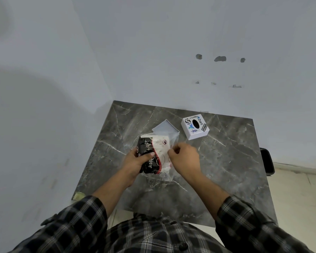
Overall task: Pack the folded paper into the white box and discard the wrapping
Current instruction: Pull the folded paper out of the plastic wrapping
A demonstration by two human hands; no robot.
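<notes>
A pack of folded paper in black, red and white plastic wrapping is held above the grey marble table. My left hand grips the pack's black left side, thumb across its front. My right hand pinches the clear edge of the wrapping at the pack's right side. Just behind the pack an open white box base rests on the table. To its right lies the white box cover, with stickers and an oval slot on top.
The table fills a corner between two pale walls. A dark chair shows past the table's right edge. A yellowish scrap lies at the near left corner. Bare marble surrounds the pack on both sides.
</notes>
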